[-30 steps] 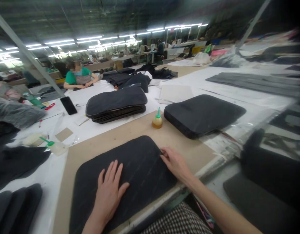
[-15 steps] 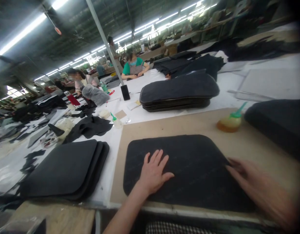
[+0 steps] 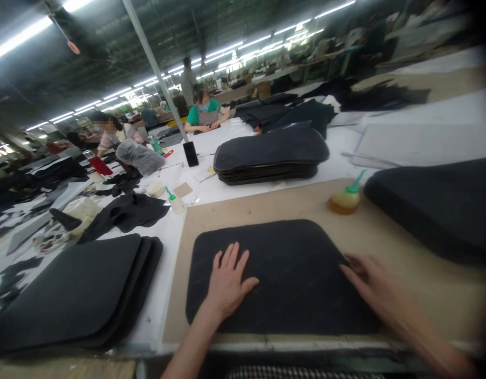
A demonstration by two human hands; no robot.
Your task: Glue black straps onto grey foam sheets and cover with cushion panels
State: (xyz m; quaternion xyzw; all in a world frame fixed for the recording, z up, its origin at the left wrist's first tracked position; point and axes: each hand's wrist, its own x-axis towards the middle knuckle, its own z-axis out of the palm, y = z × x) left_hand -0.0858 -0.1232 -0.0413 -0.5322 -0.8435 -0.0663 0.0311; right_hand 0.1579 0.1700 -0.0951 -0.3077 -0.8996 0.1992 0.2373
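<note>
A black panel with rounded corners (image 3: 290, 284) lies flat on a brown board (image 3: 227, 205) in front of me. My left hand (image 3: 228, 284) rests palm down on its left half, fingers spread. At the panel's right edge is my right hand (image 3: 371, 276), thumb on top and fingers curled at the rim, pinching the edge; the fingertips are partly hidden. Beyond the panel, to the right, stands a squat bottle of amber liquid (image 3: 344, 201) with a green nozzle.
Black panels are stacked at left (image 3: 69, 289), right (image 3: 436, 205) and behind the board (image 3: 270, 152). A small green-tipped bottle (image 3: 175, 202) and black scraps (image 3: 127, 213) lie left. A phone (image 3: 190, 153) leans on a pole. Co-workers sit across the table.
The view has swung to the right, so everything sits further left in the picture. Both hands keep nearly the same places on the black panel.
</note>
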